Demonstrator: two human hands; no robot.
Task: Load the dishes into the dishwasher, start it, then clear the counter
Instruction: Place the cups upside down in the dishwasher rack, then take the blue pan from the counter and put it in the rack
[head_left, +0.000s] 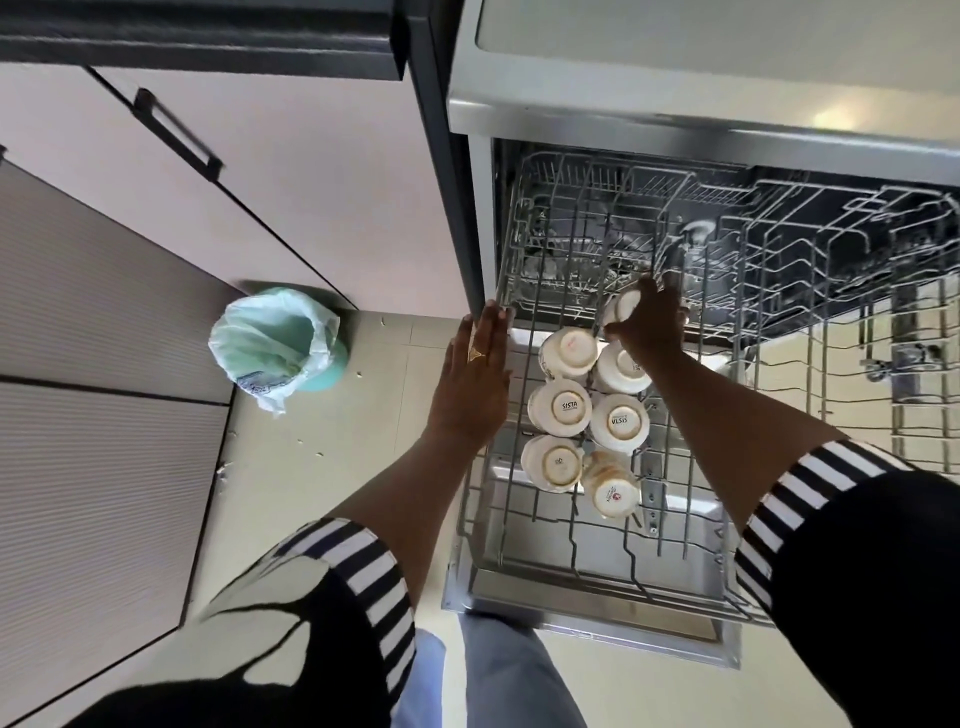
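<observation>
Six cups (560, 408) sit base-up in two columns on the pulled-out upper rack (628, 566) of the dishwasher (571, 104) as we load a seventh cup (622, 306), gripped in the curled fingers of our right hand (654, 322) and held tilted at the far end of the right column, just beyond the last cup there. Our left hand (475, 384), fingers straight and holding nothing, rests against the rack's left edge; setting the cup down base-up looks like the next move.
</observation>
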